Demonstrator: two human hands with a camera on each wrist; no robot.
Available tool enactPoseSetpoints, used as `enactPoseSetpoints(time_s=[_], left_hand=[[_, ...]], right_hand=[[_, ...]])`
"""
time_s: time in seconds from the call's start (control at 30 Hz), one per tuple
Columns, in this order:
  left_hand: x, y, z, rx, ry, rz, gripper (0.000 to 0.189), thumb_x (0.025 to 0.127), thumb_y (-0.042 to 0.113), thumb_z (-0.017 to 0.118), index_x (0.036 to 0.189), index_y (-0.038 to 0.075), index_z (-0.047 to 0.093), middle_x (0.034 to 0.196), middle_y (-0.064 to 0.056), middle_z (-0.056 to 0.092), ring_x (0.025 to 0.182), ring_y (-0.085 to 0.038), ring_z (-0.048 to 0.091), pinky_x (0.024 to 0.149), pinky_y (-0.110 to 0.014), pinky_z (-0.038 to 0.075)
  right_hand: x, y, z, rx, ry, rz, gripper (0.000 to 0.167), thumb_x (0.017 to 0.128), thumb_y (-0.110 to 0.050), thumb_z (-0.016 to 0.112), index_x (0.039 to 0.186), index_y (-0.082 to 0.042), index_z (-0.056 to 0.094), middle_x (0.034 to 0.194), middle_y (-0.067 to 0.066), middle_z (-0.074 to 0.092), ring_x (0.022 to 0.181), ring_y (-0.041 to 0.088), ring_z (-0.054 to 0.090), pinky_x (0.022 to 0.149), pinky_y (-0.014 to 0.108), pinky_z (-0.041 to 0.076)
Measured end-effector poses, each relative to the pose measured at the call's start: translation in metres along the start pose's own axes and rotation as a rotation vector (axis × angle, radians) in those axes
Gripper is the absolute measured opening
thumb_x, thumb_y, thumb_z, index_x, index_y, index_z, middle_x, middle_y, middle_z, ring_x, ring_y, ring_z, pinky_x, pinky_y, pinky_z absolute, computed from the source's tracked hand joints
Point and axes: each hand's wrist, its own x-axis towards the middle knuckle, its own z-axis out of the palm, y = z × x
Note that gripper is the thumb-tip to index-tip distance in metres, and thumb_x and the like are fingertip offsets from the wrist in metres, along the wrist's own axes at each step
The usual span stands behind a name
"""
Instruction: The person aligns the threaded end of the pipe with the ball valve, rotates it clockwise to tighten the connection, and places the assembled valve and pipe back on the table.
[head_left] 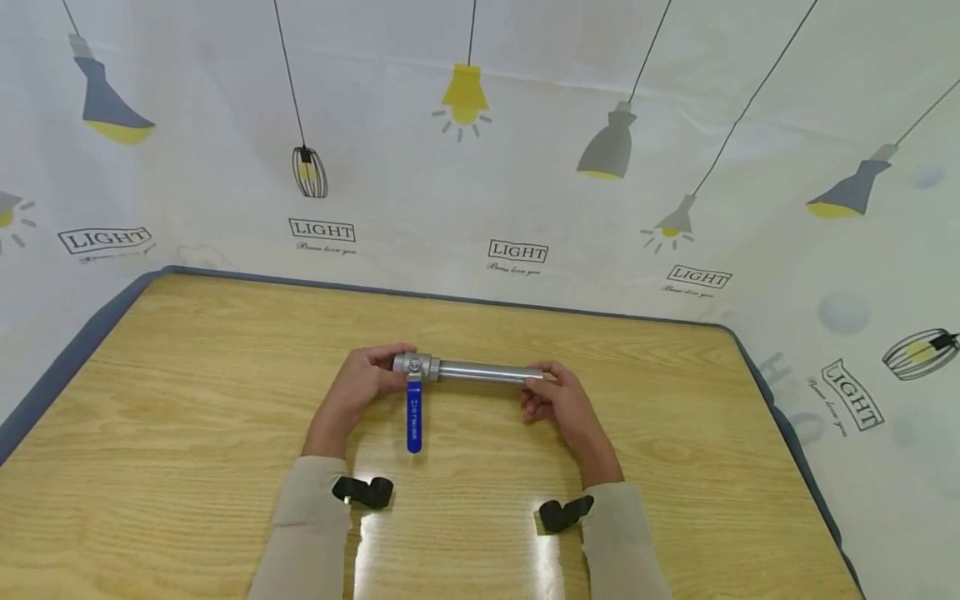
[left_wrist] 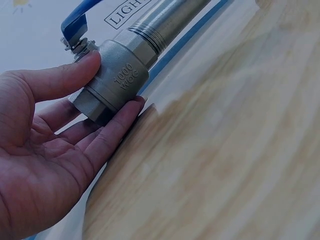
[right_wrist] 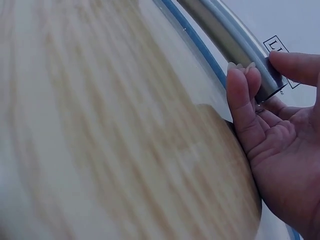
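The valve (head_left: 423,367) sits left of the pipe (head_left: 483,372), apparently above the table (head_left: 480,500).

We've got our left hand (head_left: 358,383) at the pipe's (head_left: 487,372) left end, pinching the valve (head_left: 415,364) there, thumb on one side, fingers opposite, palm toward the pipe. Our right hand (head_left: 564,402) pinches the pipe's right end, thumb against finger, lower fingers curled in. Our wrists (head_left: 324,442) sit nearer us than the pipe, one either side; forearms, pale sleeves (head_left: 626,550) on, angle slightly inward toward it.
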Motion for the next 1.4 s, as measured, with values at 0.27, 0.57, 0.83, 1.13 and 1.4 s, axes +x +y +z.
enactPoseSetpoints(time_s=[0.27, 0.57, 0.83, 1.13, 1.4], left_hand=[[0.0009, 0.0021, -0.0010, -0.005, 0.000, -0.009, 0.053, 0.075, -0.007, 0.064, 0.127, 0.003, 0.064, 0.130, -0.016, 0.061, 0.112, -0.022, 0.057, 0.085, -0.026, 0.051], [0.0040, 0.0015, 0.0039, -0.005, -0.022, 0.013, 0.050, 0.076, -0.009, 0.066, 0.125, 0.002, 0.064, 0.128, -0.016, 0.061, 0.110, -0.021, 0.057, 0.086, -0.027, 0.050], [0.0030, 0.0004, 0.0038, -0.025, 0.002, -0.010, 0.054, 0.073, -0.012, 0.065, 0.125, 0.002, 0.064, 0.130, -0.016, 0.060, 0.114, -0.024, 0.056, 0.087, -0.028, 0.050], [0.0023, 0.0015, 0.0020, -0.033, 0.004, -0.012, 0.052, 0.074, -0.010, 0.066, 0.125, 0.003, 0.065, 0.129, -0.015, 0.061, 0.114, -0.023, 0.057, 0.088, -0.030, 0.050], [0.0000, 0.0014, 0.0005, -0.035, 0.011, -0.009, 0.052, 0.075, -0.011, 0.065, 0.126, 0.001, 0.064, 0.129, -0.017, 0.061, 0.112, -0.023, 0.057, 0.087, -0.029, 0.051]], right_hand=[[0.0006, 0.0011, 0.0004, -0.042, 0.044, -0.009, 0.031, 0.099, -0.018, 0.054, 0.116, 0.009, 0.052, 0.077, 0.011, 0.060, 0.057, 0.015, 0.057, 0.056, 0.030, 0.055], [-0.0024, 0.0032, -0.0014, -0.100, 0.124, 0.018, 0.036, 0.101, -0.025, 0.053, 0.110, 0.009, 0.057, 0.078, 0.012, 0.059, 0.057, 0.015, 0.058, 0.058, 0.030, 0.055], [-0.0023, 0.0011, 0.0002, -0.041, 0.086, 0.015, 0.038, 0.098, -0.018, 0.056, 0.126, 0.007, 0.051, 0.075, 0.010, 0.061, 0.055, 0.014, 0.057, 0.056, 0.030, 0.055], [0.0000, 0.0009, 0.0002, -0.013, 0.058, 0.012, 0.030, 0.096, -0.012, 0.053, 0.120, 0.006, 0.048, 0.074, 0.010, 0.061, 0.054, 0.014, 0.056, 0.054, 0.031, 0.055], [0.0041, 0.0042, 0.0019, -0.073, 0.094, 0.039, 0.032, 0.100, -0.024, 0.053, 0.109, 0.007, 0.055, 0.075, 0.010, 0.059, 0.054, 0.014, 0.056, 0.055, 0.029, 0.054]])
